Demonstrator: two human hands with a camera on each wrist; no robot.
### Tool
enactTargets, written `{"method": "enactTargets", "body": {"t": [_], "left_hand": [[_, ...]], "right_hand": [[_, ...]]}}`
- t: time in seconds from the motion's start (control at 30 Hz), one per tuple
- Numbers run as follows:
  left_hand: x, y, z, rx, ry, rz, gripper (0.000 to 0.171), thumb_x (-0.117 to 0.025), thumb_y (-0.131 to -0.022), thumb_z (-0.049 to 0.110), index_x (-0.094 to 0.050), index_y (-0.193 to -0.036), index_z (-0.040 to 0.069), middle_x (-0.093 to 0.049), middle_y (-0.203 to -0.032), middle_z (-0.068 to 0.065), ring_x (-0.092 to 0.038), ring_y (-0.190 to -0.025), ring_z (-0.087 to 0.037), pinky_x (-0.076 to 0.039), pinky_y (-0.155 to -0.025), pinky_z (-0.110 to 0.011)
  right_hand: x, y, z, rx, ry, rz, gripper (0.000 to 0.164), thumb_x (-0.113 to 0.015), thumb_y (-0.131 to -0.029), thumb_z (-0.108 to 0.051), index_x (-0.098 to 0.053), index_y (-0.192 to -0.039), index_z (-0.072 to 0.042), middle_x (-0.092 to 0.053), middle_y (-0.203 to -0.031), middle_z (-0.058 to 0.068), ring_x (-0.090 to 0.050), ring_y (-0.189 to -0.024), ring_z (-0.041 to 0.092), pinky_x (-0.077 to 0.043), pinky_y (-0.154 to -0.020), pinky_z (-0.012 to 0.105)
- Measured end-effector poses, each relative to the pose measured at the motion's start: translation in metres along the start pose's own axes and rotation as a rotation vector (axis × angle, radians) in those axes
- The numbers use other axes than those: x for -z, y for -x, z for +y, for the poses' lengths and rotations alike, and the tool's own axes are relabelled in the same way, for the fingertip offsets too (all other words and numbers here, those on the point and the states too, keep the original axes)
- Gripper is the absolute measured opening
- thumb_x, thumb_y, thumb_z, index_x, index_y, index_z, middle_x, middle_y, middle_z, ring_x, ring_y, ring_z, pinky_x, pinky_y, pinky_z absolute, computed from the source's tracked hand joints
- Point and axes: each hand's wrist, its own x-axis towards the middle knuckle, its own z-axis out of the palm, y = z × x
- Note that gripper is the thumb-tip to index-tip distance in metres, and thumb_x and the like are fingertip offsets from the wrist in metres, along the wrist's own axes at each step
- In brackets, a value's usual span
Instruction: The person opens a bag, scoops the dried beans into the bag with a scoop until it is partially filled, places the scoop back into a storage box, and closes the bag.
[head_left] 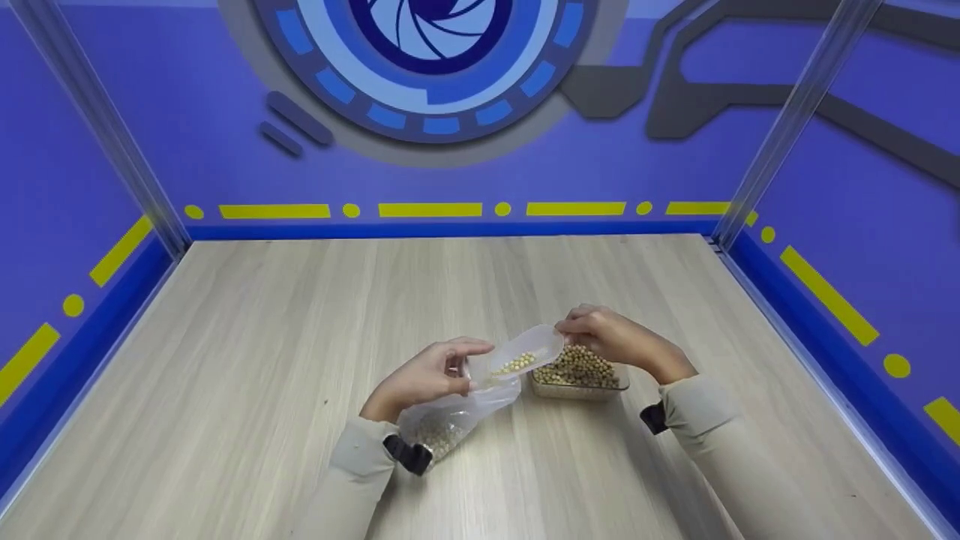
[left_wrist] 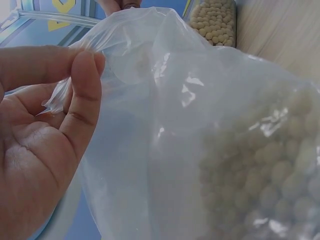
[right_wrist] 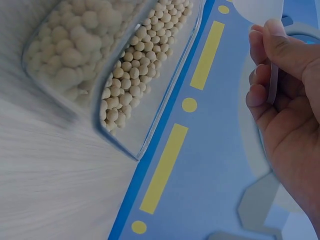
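My left hand [head_left: 427, 376] pinches the mouth of a clear plastic bag [left_wrist: 125, 155] between thumb and fingers. Pale round beans, like soybeans [left_wrist: 270, 175], fill the bag's lower part, which lies on the table. In my right hand [head_left: 619, 339] is the handle of a translucent white scoop [head_left: 538, 345], gripped by thumb and curled fingers. A small heap of beans [head_left: 517, 364] lies in the scoop, whose front end tilts down at the bag's mouth. Below the right hand stands a clear rectangular container [head_left: 577, 393] holding many more beans [right_wrist: 135, 75].
The wood-grain table [head_left: 262, 375] has blue panels [head_left: 442, 180] with yellow marks at its back and sides. Metal posts [head_left: 795, 112] rise at the back corners. A black wrist strap [head_left: 409, 454] on the left sleeve hangs close to the bag.
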Motion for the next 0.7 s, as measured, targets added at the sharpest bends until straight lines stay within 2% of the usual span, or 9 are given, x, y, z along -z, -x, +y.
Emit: {"method": "enactTargets", "body": {"t": [0.7], "left_hand": [[-0.0003, 0.0003, 0.0014, -0.017, 0.01, 0.011, 0.057, -0.062, -0.079, -0.006, -0.051, -0.135, -0.005, -0.05, -0.139, -0.02, -0.047, -0.077, -0.008, -0.042, -0.065, -0.017]], "right_hand": [[0.0006, 0.001, -0.0005, -0.019, -0.006, -0.001, 0.018, -0.063, -0.089, -0.002, -0.071, -0.104, -0.002, -0.068, -0.095, 0.009, -0.062, -0.085, 0.023, -0.055, -0.072, 0.033]]}}
